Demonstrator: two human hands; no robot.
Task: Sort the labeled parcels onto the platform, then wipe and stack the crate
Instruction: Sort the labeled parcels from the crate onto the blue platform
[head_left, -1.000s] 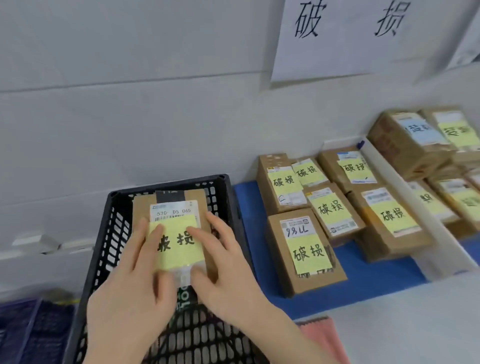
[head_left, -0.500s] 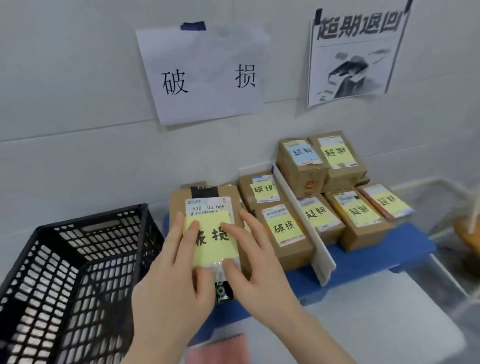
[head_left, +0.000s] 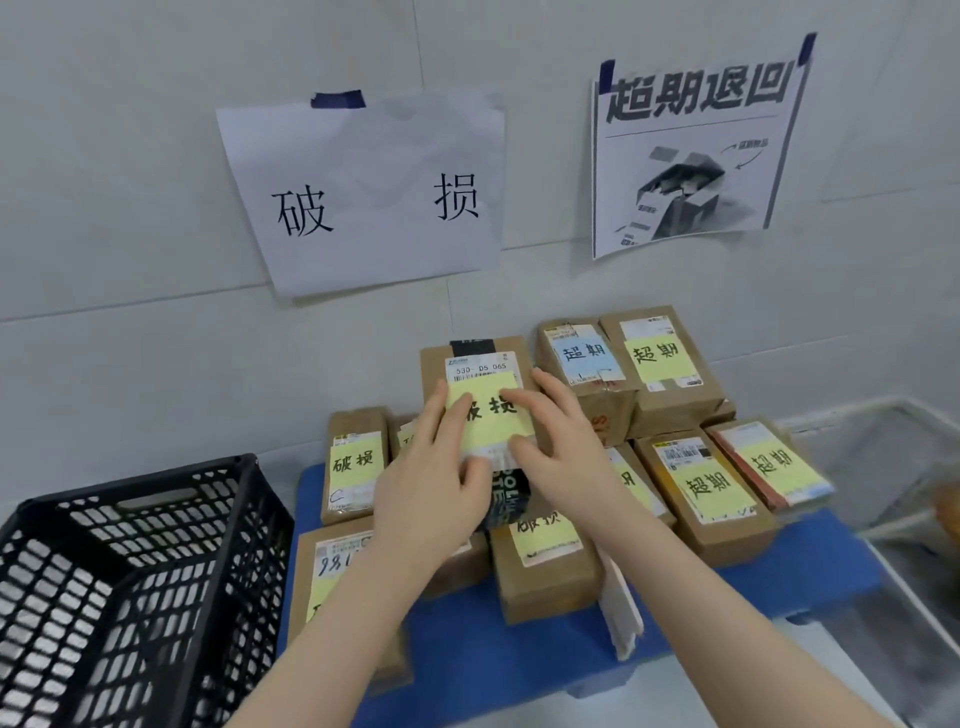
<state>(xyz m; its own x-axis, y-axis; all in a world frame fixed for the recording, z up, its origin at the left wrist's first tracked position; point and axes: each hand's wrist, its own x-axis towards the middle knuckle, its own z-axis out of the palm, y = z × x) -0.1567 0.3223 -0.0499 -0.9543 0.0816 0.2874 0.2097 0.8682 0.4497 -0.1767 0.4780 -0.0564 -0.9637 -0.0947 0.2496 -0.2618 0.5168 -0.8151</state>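
Note:
I hold a brown parcel (head_left: 480, 358) with a yellow note and a white shipping label above the blue platform (head_left: 519, 660). My left hand (head_left: 431, 483) grips its left side and my right hand (head_left: 556, 441) grips its right side, fingers spread over the note. Under it lie several brown parcels with yellow notes (head_left: 356, 462), left of a white divider (head_left: 621, 608). Right of the divider sit more parcels with other notes (head_left: 717, 488). The black plastic crate (head_left: 130, 587) stands at the left with no parcel visible inside.
Two paper signs hang on the white wall, a plain one (head_left: 363, 192) above the left parcels and a printed one (head_left: 691, 150) above the right parcels. A metal frame (head_left: 914, 525) stands at the far right.
Both hands have carried the parcel out of the crate, to the right and forward, over the left group on the platform. The view has swung right and the crate now shows no parcel.

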